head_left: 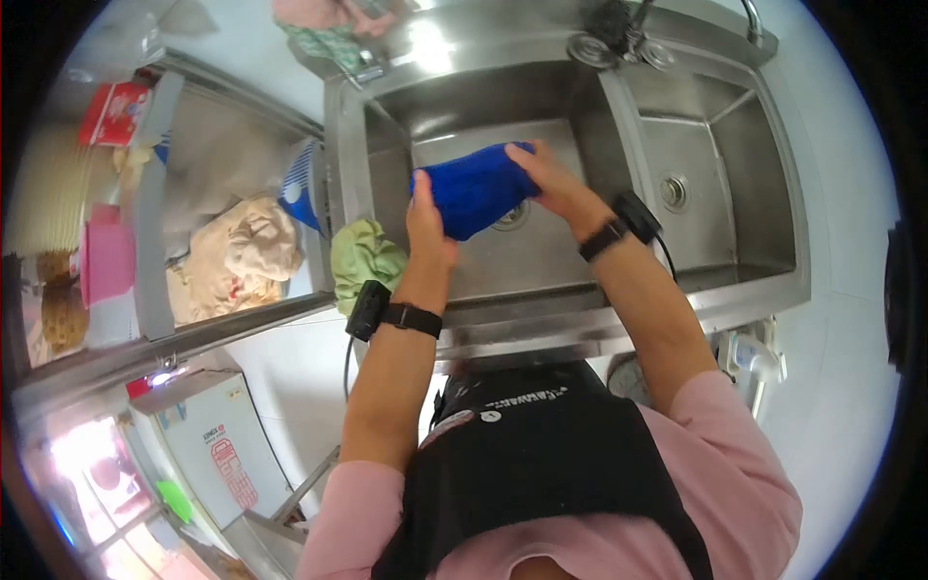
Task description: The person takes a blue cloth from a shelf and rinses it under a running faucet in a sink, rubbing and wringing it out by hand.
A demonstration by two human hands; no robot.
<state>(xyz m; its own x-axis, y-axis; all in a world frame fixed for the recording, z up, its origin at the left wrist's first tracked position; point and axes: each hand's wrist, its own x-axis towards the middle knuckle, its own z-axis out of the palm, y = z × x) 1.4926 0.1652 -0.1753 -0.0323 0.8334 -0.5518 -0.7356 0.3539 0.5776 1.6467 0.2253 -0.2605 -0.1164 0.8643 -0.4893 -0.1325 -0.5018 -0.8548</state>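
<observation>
So, nearest first: black apron (pixel 541 454) over a pink shirt, and both wrists have black straps with little boxes and cables. Left hand (pixel 426 220) has one end of the blue cloth (pixel 478 189), thumb on top; right hand (pixel 559 184) pinches the other end near its top corner. Can't really tell what the rest of the fingers are doing, they're mostly tucked out of sight. Cloth's held up over the bigger steel basin (pixel 522 266), partly covering the drain (pixel 509 217). Green cloth (pixel 365 261) is bunched on the left rim, right by the left wrist. A divider (pixel 630 135) separates off the smaller basin (pixel 701 198) on the right. Far side: dark fixture (pixel 611 34) by the divider, curved tap (pixel 753 21) at the right corner.
</observation>
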